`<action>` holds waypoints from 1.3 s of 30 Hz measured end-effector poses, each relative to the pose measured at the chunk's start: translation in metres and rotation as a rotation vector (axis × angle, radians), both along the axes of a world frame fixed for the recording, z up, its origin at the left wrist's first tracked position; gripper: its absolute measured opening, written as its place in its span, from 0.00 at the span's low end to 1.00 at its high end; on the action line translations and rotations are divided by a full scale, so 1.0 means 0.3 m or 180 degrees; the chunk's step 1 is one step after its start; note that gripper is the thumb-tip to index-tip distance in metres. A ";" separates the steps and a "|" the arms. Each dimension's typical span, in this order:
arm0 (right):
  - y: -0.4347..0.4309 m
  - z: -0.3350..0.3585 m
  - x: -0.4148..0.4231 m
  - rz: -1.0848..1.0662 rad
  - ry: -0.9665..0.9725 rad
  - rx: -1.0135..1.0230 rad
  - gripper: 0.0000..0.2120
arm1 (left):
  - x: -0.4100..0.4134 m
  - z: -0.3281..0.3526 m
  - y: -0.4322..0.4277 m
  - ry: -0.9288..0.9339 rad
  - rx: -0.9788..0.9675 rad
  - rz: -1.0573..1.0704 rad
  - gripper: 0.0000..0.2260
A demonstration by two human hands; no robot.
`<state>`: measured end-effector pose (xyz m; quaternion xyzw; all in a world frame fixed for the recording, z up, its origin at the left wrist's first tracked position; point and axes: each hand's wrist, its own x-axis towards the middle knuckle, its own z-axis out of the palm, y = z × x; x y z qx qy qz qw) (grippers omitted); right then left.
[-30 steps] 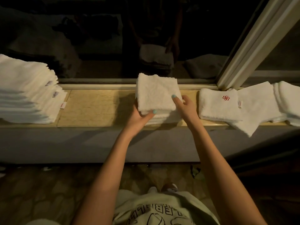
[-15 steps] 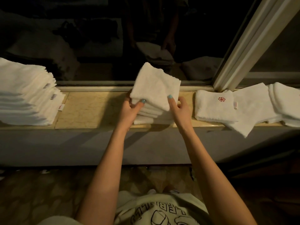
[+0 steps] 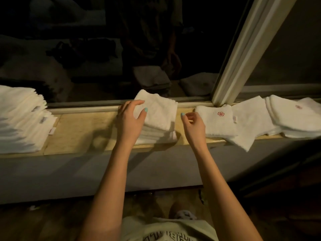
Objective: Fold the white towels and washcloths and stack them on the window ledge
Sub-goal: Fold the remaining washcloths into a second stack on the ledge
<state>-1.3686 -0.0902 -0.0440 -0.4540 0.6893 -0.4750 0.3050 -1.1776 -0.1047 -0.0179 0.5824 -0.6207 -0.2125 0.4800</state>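
Dim room. Pale stone window ledge (image 3: 83, 131) runs under dark glass (image 3: 86, 58), with a slanted frame post (image 3: 243, 54) beyond the right hand (image 3: 192, 126). Grey wall (image 3: 52, 174) under the ledge, patterned floor (image 3: 34, 223) below. Left hand (image 3: 130, 119) grasps the folded washcloth stack (image 3: 159, 119) at its left edge, thumb on top and fingers curled over the far corner; the stack sits on the ledge between the two hands. Right hand released, fingers loosely curled, holding nothing. Just right of it lies a towel with a red emblem (image 3: 218, 122), and more towels (image 3: 291, 119) overlap beyond. Well left of the left hand stands a tall folded pile (image 3: 20, 119).
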 end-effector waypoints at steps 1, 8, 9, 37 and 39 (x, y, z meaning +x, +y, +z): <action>0.007 0.004 -0.027 -0.0088 0.0006 -0.0023 0.14 | -0.028 0.015 -0.005 -0.0260 -0.0111 -0.0069 0.09; 0.036 0.052 -0.281 -0.0713 0.0176 -0.0137 0.15 | -0.303 0.057 -0.052 -0.0387 0.0051 -0.1186 0.12; 0.040 0.054 -0.323 -0.0766 0.0197 -0.0122 0.16 | -0.349 0.048 -0.057 -0.0406 0.0091 -0.1276 0.12; -0.027 -0.035 -0.728 0.1096 0.0084 0.0935 0.17 | -0.735 -0.229 -0.116 0.0234 0.1625 -0.0266 0.25; -0.029 -0.036 -0.741 0.1102 -0.0008 0.0852 0.15 | -0.742 -0.226 -0.096 0.0631 0.1525 -0.0213 0.22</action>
